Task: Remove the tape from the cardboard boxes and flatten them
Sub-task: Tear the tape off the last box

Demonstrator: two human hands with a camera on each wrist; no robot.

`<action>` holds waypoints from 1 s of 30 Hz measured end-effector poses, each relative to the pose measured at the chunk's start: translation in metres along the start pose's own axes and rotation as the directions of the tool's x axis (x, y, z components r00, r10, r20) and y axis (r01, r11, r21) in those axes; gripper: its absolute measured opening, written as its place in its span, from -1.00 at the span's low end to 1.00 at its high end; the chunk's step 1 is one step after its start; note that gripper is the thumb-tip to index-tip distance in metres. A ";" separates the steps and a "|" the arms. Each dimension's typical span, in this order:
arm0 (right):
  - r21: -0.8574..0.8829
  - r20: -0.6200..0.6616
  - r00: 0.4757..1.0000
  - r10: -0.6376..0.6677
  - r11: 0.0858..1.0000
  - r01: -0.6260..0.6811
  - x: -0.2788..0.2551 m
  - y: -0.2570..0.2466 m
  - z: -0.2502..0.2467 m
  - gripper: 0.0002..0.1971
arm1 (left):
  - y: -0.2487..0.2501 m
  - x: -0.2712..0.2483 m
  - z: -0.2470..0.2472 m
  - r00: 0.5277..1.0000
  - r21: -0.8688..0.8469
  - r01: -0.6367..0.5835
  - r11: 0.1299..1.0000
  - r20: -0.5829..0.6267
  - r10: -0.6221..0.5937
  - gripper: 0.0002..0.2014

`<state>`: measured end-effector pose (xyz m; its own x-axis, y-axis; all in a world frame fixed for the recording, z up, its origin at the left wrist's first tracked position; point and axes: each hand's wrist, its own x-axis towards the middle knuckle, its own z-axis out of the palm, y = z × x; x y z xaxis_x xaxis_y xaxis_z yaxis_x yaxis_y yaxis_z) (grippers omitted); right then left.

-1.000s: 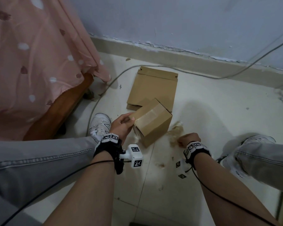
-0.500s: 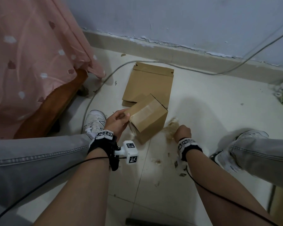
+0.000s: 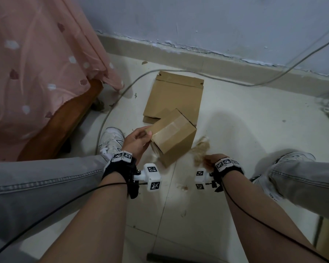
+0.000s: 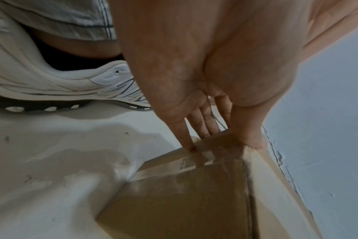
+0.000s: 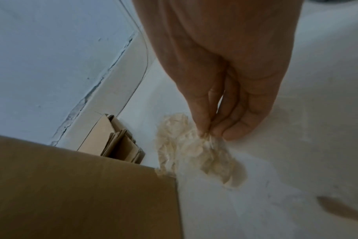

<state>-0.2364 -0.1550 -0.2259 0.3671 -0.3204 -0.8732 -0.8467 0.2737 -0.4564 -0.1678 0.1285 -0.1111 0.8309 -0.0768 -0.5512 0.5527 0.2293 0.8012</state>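
Cardboard box (image 3: 174, 137), taped along its top, sat tilted on the floor (image 3: 235, 130), gripped at one corner by the left hand (image 3: 136, 142). Beside it the right hand (image 3: 213, 160) pinched a crumpled wad of tape (image 5: 196, 150), apparently touching the floor. Flattened boxes (image 3: 176, 95) lay behind.

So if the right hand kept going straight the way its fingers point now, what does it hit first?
The right hand points down; its fingertips already pinch the crumpled tape wad, then likely the floor underneath.

2 boxes (image 3: 174, 138), 1 tape wad (image 3: 201, 150)
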 end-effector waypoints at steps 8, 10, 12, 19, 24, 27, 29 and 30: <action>-0.410 -0.288 0.932 -0.219 0.908 0.087 -0.021 -0.007 0.017 -0.64 | 0.001 -0.001 0.000 1.000 0.003 0.002 1.000 0.019 -0.002 -0.75; -0.466 -0.310 0.906 -0.288 0.877 0.119 -0.019 -0.015 0.023 -0.87 | 0.001 -0.001 0.000 1.000 -0.003 0.006 1.000 0.011 -0.006 -0.73; -0.550 -0.273 0.906 -0.323 0.825 0.129 -0.024 -0.018 0.028 -0.85 | 0.001 -0.001 0.000 1.000 -0.010 0.012 1.000 0.003 -0.011 -0.72; -0.643 -0.239 0.915 -0.325 0.759 0.101 -0.032 -0.021 0.026 -0.65 | 0.000 -0.001 0.001 1.000 -0.013 0.021 1.000 -0.011 -0.021 -0.69; -0.606 -0.239 0.903 -0.357 0.782 0.149 -0.017 -0.011 0.011 -0.82 | 0.000 -0.002 0.001 1.000 -0.004 0.016 1.000 -0.019 -0.016 -0.72; -0.573 -0.257 0.887 -0.385 0.800 0.181 -0.015 -0.004 0.006 -0.84 | 0.000 -0.002 0.002 1.000 -0.002 0.011 1.000 -0.024 -0.011 -0.72; -0.548 -0.277 0.892 -0.358 0.821 0.159 -0.016 -0.004 0.004 -0.79 | 0.000 -0.001 0.002 1.000 -0.002 0.012 1.000 -0.024 -0.012 -0.72; -0.537 -0.275 0.897 -0.346 0.829 0.156 -0.017 -0.004 0.003 -0.78 | 0.000 -0.001 0.002 1.000 -0.002 0.013 1.000 -0.023 -0.013 -0.72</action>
<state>-0.2379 -0.1475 -0.2094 0.5167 -0.6315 -0.5782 -0.8516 -0.3096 -0.4229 -0.1687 0.1268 -0.1105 0.8220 -0.0577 -0.5665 0.5631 0.2304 0.7936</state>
